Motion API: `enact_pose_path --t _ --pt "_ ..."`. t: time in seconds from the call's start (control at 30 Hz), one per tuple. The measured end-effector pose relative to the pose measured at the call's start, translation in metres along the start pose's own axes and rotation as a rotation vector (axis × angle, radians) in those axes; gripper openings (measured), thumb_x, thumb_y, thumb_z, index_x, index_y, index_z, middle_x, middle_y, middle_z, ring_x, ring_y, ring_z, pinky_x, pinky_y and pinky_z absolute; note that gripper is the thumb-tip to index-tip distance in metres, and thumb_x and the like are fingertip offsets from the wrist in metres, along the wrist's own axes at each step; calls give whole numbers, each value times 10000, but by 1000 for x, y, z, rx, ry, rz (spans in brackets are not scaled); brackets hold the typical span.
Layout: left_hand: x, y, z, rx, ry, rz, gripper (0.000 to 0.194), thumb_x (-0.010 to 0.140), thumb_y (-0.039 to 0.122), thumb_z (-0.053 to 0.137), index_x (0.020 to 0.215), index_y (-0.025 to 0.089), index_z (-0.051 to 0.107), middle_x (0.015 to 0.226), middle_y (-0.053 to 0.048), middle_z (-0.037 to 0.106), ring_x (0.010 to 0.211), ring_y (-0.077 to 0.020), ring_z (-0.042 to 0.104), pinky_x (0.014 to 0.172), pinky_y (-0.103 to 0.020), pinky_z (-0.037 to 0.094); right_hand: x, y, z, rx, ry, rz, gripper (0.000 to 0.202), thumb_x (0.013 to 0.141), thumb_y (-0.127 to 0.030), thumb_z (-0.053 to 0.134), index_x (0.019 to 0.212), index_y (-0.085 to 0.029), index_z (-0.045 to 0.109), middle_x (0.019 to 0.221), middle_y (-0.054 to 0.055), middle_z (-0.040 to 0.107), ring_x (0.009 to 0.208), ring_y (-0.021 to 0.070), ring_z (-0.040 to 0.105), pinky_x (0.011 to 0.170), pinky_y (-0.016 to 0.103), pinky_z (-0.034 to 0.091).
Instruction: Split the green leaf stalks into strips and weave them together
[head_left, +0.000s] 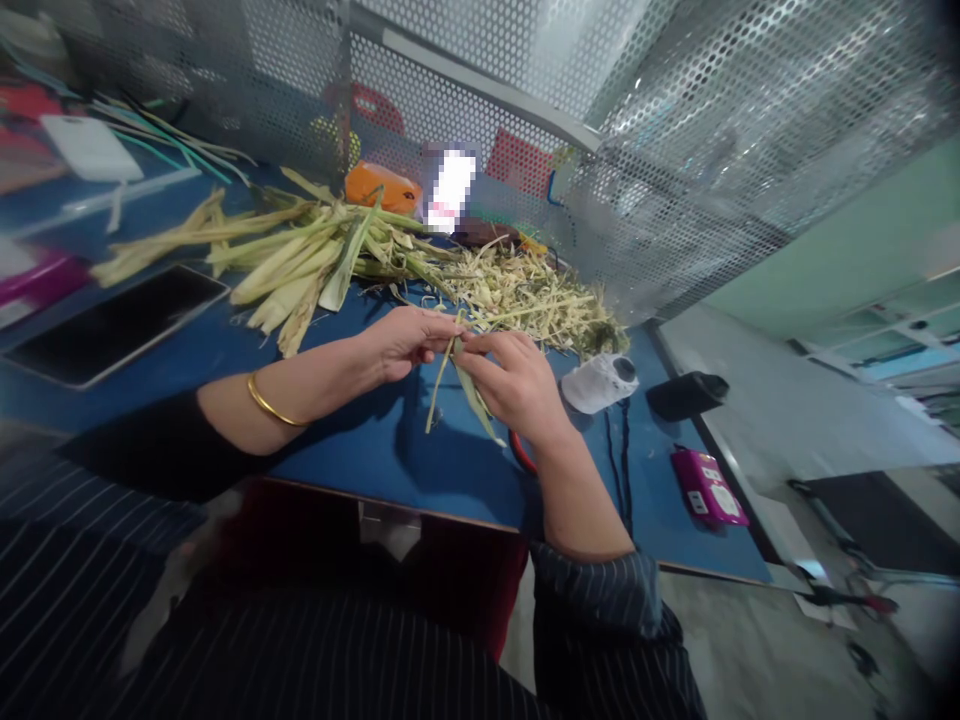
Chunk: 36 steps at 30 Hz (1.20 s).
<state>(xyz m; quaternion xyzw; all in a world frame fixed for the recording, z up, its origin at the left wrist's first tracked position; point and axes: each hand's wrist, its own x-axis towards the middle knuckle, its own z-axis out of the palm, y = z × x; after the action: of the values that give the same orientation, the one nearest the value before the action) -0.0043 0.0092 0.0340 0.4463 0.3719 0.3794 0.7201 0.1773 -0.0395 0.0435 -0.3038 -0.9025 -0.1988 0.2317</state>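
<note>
Both hands meet above the blue table, near its front edge. My left hand pinches the upper part of a green corn husk strip between thumb and fingers. Close against it, my right hand is closed on the same husk, and its narrow ends hang down below the fingers. The exact grip is partly hidden by the fingers. Just beyond the hands lies a heap of shredded husk. Longer whole corn husks are bunched to the left of it.
Right of my hands are a white thread cone, a black cone and a purple packet. A red-handled tool lies partly behind my right wrist. At left rests a dark tablet. A perforated metal screen borders the back.
</note>
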Motion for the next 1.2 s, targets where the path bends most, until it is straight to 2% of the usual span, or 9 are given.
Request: enact_pose_path --t 0.1,0.17,0.27,0.33,0.47,0.67,1.03,1.1,1.2 --pt "-2 1 3 -7 8 34 72 718 137 694 648 129 678 582 18 527 456 -26 364 373 -155 210 1 -4 2 -20 31 -36 200 938 -154 477 975 -231 658 964 46 682 851 155 594 814 328 413" --pt "-5 1 7 34 32 33 52 715 119 685 664 118 676 590 10 547 460 -32 411 369 -153 242 1 -7 3 40 135 7 174 924 -144 497 937 -230 648 928 33 688 838 148 602 834 327 416" --pt "-9 1 13 153 23 65 55 716 148 683 740 103 705 643 -37 634 512 -74 533 374 -169 302 0 -10 6 195 354 264 113 913 -180 515 890 -213 621 910 44 683 903 166 617 878 342 425" --pt "-11 -1 14 203 -34 96 109 719 183 684 783 106 726 685 -62 677 570 -105 593 407 -176 358 -2 -10 7 266 416 485 125 919 -227 498 854 -205 602 907 55 672 909 179 615 844 340 437" --pt "-13 -2 11 237 -132 109 137 699 213 697 793 125 745 784 -81 722 614 -115 616 453 -186 403 -4 -4 11 303 271 799 223 911 -313 477 718 -214 526 658 -3 573 619 146 519 602 279 368" --pt "-16 -4 12 267 -209 83 174 711 288 731 783 132 760 714 -67 697 583 -92 564 473 -185 386 -1 -4 11 153 205 847 308 864 -324 522 613 -224 374 529 -50 379 513 116 323 544 274 225" --pt "-23 -10 31 333 76 174 172 630 196 801 769 121 732 601 -16 661 552 -98 566 490 -213 397 0 -7 15 234 179 948 315 860 -322 530 599 -216 390 532 -46 423 522 113 367 555 265 267" --pt "-21 -10 29 336 82 228 106 671 207 770 725 124 731 630 -21 681 538 -77 546 554 -216 436 0 -7 12 276 175 972 267 879 -358 521 662 -215 460 552 -38 502 521 117 432 561 262 301" --pt "-15 -6 20 267 126 277 130 704 248 743 699 120 725 682 -41 710 528 -70 543 597 -222 461 -1 -5 3 379 114 967 189 885 -395 539 930 -212 553 596 -34 609 521 131 526 579 267 369"
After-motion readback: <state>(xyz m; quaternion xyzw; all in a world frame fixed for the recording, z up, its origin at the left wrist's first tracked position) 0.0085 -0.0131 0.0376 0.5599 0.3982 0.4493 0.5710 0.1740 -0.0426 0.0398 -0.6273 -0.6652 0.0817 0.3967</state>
